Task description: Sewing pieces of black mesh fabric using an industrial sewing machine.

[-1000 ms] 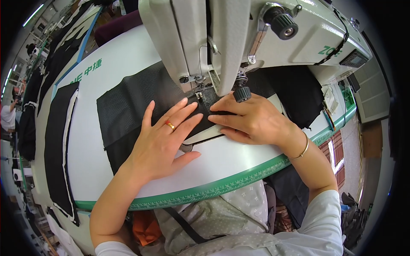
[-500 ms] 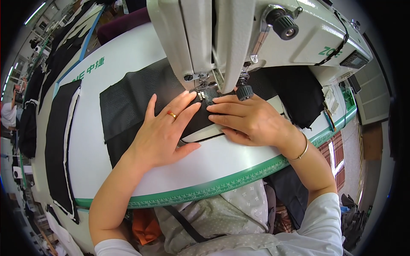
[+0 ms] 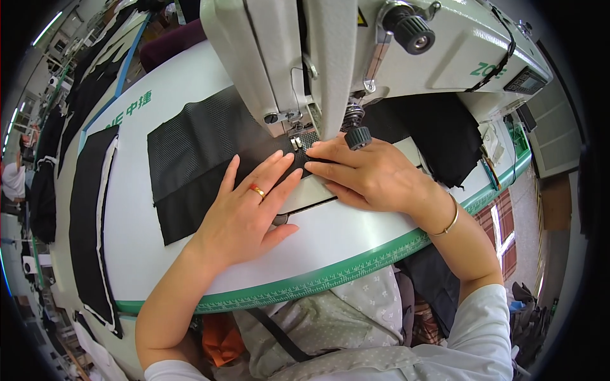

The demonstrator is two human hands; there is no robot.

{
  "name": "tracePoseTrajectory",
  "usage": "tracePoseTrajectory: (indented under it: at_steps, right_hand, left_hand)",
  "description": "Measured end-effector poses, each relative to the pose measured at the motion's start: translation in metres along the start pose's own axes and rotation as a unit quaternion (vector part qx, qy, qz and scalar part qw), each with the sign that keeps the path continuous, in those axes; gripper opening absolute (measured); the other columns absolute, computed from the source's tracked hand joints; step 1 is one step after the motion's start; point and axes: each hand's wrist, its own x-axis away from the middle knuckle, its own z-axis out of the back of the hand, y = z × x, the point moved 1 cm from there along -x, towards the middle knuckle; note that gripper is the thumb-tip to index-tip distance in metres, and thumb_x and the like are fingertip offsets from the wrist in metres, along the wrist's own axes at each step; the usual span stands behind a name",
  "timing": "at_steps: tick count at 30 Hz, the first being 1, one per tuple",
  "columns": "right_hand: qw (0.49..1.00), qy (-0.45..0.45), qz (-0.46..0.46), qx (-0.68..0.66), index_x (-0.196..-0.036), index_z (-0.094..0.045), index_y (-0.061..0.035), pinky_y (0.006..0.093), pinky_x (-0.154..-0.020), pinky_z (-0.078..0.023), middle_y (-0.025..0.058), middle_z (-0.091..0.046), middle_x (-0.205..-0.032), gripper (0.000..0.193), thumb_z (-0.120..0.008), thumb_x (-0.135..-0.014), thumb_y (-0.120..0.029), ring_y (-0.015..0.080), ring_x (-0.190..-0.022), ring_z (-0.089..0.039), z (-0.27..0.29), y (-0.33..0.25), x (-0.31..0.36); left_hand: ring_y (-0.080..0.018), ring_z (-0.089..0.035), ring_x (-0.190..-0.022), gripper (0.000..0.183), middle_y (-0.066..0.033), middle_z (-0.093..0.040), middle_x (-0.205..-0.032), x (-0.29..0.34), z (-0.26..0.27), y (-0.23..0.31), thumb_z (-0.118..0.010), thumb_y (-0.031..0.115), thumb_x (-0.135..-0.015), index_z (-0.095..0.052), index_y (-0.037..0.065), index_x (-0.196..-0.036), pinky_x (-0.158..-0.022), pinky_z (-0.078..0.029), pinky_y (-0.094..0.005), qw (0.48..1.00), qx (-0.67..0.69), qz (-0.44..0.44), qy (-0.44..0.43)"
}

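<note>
The left grip [image 3: 244, 206] is spread flat and clasps nothing; its fingers rest on one black mesh-patterned fabric piece [image 3: 197, 136], the thumb standing apart, nearer the body. It wears one red-and-gold ring [image 3: 257, 190]. The right grip [image 3: 372, 171] has its fingers stretched forward and close together on the same fabric; whether it pinches any cannot be told. One thin gold-coloured bangle [image 3: 450, 222] circles that wrist.

The fabric lies beneath both sets of fingertips, extends to their left, and runs under one small silver metal presser foot [image 3: 296, 143] just beyond them. Above stands one off-white sewing machine [image 3: 337, 63] with green lettering, two black ridged knobs [image 3: 410, 32] and one small dark display panel [image 3: 528, 80]. To the right lies more black fabric [image 3: 448, 140]; whether it joins the mesh piece is hidden.

The white tabletop [image 3: 305, 247] bears green lettering at its left and a ruler scale printed along its green edge [image 3: 330, 273]. At the far left lies one long black fabric strip with white edging [image 3: 89, 216].
</note>
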Motion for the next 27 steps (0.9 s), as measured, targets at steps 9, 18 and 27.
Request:
tracePoseTrajectory:
  at_steps: [9,18,27]
  right_hand:
    - [1.000,0.003,0.000,0.026,-0.112,-0.075,-0.0090,0.0449,-0.104,-0.052,0.0062,-0.071,-0.118,0.031,-0.074,-0.082,-0.015,0.0261,-0.109,-0.067,0.002,-0.003,-0.003]
    - [0.991,-0.013,-0.036,0.127,-0.115,-0.075,-0.0136,0.0514,-0.108,-0.047,0.0031,-0.072,-0.104,0.029,-0.073,-0.087,-0.023,0.0262,-0.116,-0.064,0.002,-0.003,-0.006]
    - [0.991,-0.005,-0.061,0.123,-0.114,-0.074,-0.0122,0.0528,-0.110,-0.045,0.0059,-0.071,-0.103,0.027,-0.073,-0.089,-0.021,0.0269,-0.116,-0.064,0.003,-0.002,-0.002]
  left_hand:
    - [-0.0282,-0.036,-0.152,0.075,-0.0062,-0.041,-0.162,-0.001,0.005,-0.017,-0.076,0.017,-0.082,-0.049,0.017,-0.153,-0.121,-0.018,-0.0652,0.995,0.092,0.025,-0.033]
    - [-0.0290,-0.048,-0.138,0.068,-0.0069,-0.049,-0.150,-0.015,0.001,-0.037,-0.071,0.015,-0.085,-0.052,0.018,-0.150,-0.122,-0.020,-0.0654,0.997,0.065,0.033,0.008]
    - [-0.0270,-0.044,-0.145,0.059,-0.0071,-0.048,-0.156,-0.018,-0.004,-0.039,-0.070,0.030,-0.094,-0.051,0.018,-0.149,-0.121,-0.021,-0.0666,0.997,0.039,0.060,0.019]
